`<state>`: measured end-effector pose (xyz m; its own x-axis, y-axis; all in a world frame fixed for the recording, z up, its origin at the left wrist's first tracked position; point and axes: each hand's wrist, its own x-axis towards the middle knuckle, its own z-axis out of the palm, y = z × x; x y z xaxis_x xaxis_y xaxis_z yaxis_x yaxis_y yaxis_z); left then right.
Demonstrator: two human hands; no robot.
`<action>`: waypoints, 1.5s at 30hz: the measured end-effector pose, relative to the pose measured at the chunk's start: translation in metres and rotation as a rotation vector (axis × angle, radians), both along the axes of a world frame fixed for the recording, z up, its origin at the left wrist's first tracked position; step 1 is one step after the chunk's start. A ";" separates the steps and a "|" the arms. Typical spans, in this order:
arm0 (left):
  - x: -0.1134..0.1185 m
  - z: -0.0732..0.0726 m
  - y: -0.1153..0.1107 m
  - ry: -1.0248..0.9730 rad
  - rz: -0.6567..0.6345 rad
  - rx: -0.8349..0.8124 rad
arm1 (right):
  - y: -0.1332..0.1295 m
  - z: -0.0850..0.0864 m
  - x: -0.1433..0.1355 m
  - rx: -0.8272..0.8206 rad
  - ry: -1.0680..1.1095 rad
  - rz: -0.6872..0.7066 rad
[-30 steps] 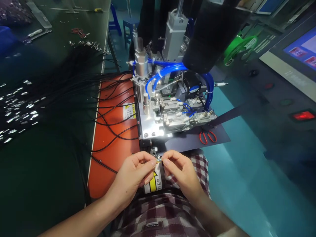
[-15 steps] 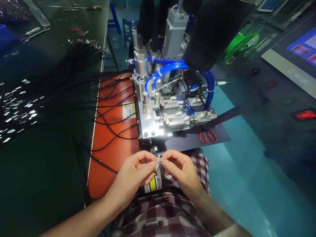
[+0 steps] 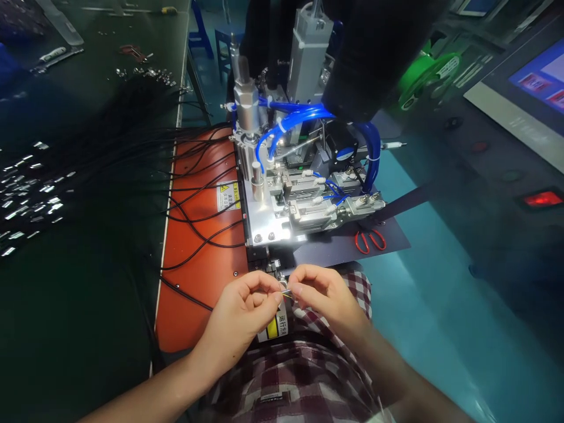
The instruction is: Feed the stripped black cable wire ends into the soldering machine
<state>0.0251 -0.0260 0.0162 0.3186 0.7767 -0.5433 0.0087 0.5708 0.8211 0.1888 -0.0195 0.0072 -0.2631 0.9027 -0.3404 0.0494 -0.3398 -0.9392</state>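
Between my two hands stretches a short bit of thin wires (image 3: 286, 293), one yellow, the others greyish or dark. My left hand (image 3: 240, 305) is closed, its thumb and forefinger pinching the wires from the left. Facing it, my right hand (image 3: 324, 294) is closed too and pinches their other end, its fingertips nearly touching those of the left. A black cable (image 3: 187, 295) runs over the orange surface and disappears behind my left hand; whether it joins these wires is hidden. A yellow and white label (image 3: 275, 328) shows just below the fingers.
Ahead stands a metal machine (image 3: 268, 217) with blue air hoses (image 3: 304, 114). Several black cables lie across the orange board (image 3: 198, 247) on its left. Red-handled scissors (image 3: 370, 241) rest on a dark plate (image 3: 343, 252). A control panel with a lit red button (image 3: 543, 200) is at right.
Both hands keep pinching the wires near the same place. The left fingers curl slightly more, and the wires tilt a little differently. The whole view has shifted slightly.
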 end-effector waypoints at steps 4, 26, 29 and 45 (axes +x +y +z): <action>0.003 0.002 -0.001 0.067 -0.013 0.042 | 0.005 0.007 0.005 0.066 -0.126 0.107; 0.003 -0.002 -0.005 0.210 -0.124 0.193 | 0.006 0.021 0.014 0.425 -0.497 0.321; 0.004 -0.001 -0.005 0.215 -0.122 0.198 | 0.007 0.018 0.014 0.214 -0.335 0.315; 0.006 0.004 0.001 0.174 -0.096 0.049 | 0.009 0.013 0.019 0.194 -0.324 0.256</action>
